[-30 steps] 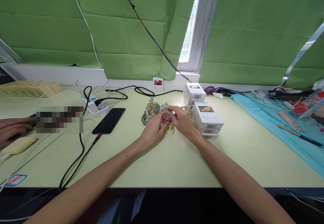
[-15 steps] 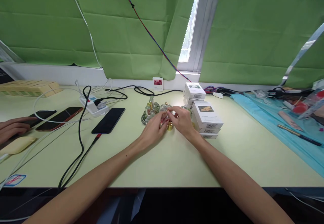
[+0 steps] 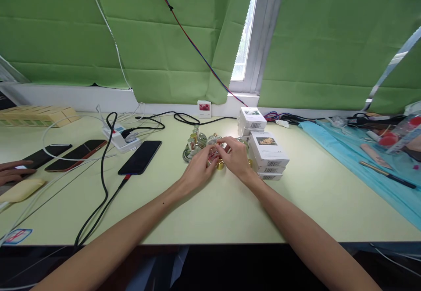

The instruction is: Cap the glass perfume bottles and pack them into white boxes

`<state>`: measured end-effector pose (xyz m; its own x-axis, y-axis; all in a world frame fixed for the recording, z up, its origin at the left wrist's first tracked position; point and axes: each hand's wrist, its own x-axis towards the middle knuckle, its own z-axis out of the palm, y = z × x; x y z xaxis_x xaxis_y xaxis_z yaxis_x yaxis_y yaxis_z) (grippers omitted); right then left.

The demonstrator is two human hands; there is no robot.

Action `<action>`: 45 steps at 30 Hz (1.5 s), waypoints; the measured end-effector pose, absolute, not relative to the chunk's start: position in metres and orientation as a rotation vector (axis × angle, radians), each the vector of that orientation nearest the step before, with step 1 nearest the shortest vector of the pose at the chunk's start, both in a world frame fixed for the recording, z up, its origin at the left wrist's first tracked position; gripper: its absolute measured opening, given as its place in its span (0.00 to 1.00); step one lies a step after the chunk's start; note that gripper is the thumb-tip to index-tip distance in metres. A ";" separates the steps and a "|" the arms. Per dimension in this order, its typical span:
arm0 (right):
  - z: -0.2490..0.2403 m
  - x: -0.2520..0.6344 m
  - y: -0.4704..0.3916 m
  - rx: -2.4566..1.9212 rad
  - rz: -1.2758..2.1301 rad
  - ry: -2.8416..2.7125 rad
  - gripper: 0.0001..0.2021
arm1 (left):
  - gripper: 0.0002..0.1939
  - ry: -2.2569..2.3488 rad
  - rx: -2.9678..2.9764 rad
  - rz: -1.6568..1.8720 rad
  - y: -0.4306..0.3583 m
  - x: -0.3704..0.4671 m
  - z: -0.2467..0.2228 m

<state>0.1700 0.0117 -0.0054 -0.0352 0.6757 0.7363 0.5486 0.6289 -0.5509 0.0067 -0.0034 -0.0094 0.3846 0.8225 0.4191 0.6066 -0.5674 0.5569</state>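
Observation:
Several small glass bottles (image 3: 191, 151) with gold and clear tops stand together at the middle of the table. My left hand (image 3: 201, 161) is curled at their front, its fingers closed around a reddish glass bottle that is mostly hidden. From the right, my right hand (image 3: 234, 154) meets it, thumb and fingertips pinched at the top of the same bottle. A gold cap (image 3: 220, 164) lies just below the fingertips, between the hands. White boxes with pictures on their lids (image 3: 269, 148) are stacked right beside my right hand.
A charging phone (image 3: 140, 157) and a power strip (image 3: 120, 139) lie left, with trailing cables. Another person's hand (image 3: 13, 172) rests on a phone at the far left. Blue plastic sheeting (image 3: 348, 155) covers the right side. A small card box (image 3: 204, 109) stands behind.
The other person's hand has shifted slightly left, and part of that phone's lit screen shows. My hands hold almost the same pose; the whole view has moved very slightly.

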 end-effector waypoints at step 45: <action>-0.007 0.172 0.011 -0.947 0.263 -1.676 0.11 | 0.14 1.257 2.332 0.966 -0.004 0.007 -0.008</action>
<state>0.1721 0.0106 -0.0065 -0.0396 0.6994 0.7136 0.4475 0.6510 -0.6132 0.0067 -0.0035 -0.0085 0.3840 0.8267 0.4113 0.6102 -0.5615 0.5590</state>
